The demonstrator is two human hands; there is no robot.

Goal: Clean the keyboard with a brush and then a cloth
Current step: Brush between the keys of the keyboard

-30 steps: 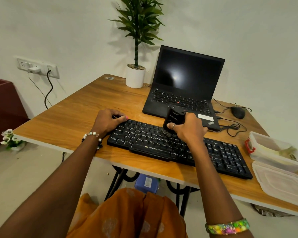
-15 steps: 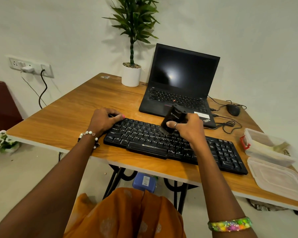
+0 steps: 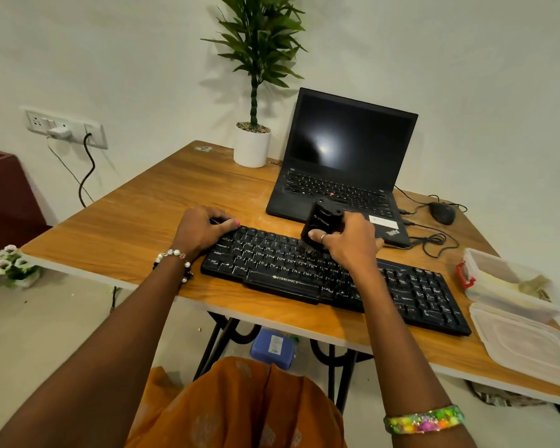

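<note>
Your right hand (image 3: 349,240) grips the stubby black brush (image 3: 320,226), bristles down on the black plastic keyboard (image 3: 304,270); your left hand (image 3: 201,229) rests curled on its corner, likely steadying it.

Both forearms reach forward from the bottom of the view. The left hand (image 3: 202,228) lies palm down, fingers (image 3: 230,224) lightly curled with the tips pointing right, a beaded bracelet at the wrist. The right hand (image 3: 349,244) is raised a little, knuckles up, its fingers (image 3: 319,236) and thumb curled in a grip, a ring on one finger. A bright multicoloured bangle circles the right forearm.
</note>
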